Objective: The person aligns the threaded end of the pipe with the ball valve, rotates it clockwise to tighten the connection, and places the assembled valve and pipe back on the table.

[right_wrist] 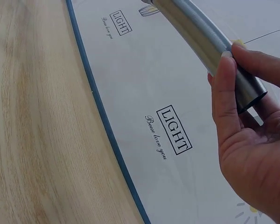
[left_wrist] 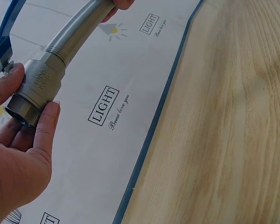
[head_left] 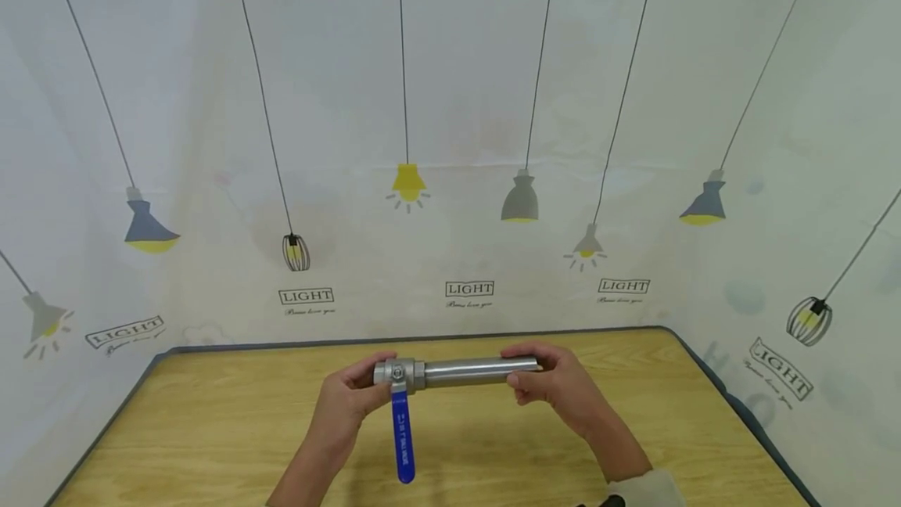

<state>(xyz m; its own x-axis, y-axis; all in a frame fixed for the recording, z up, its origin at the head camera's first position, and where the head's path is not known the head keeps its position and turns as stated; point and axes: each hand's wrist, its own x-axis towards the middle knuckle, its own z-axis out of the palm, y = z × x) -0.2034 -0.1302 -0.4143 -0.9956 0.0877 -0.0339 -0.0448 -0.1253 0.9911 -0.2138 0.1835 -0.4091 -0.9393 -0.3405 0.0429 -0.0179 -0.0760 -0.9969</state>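
A steel ball valve [head_left: 399,373] with a blue lever handle [head_left: 403,436] is joined to a straight steel pipe [head_left: 464,371]; both are held up level over the table. My left hand [head_left: 342,405] grips the valve body at its free end, thumb in front and fingers behind. Lettering on the valve body [left_wrist: 39,81] and its open threaded end face the left wrist view. The lever points down toward me in the head view. At the pipe's far end, my right hand [head_left: 563,386] pinches the tube between thumb and fingers. The hollow pipe end [right_wrist: 253,95] shows in the right wrist view.
Below the hands lies a wood-grain table [head_left: 246,413] with a dark blue edge [head_left: 415,339]. Pale curtain-like walls [head_left: 464,100] printed with hanging lamps and LIGHT lettering surround it at the back and both sides. A pale sleeve [head_left: 646,489] covers my right forearm.
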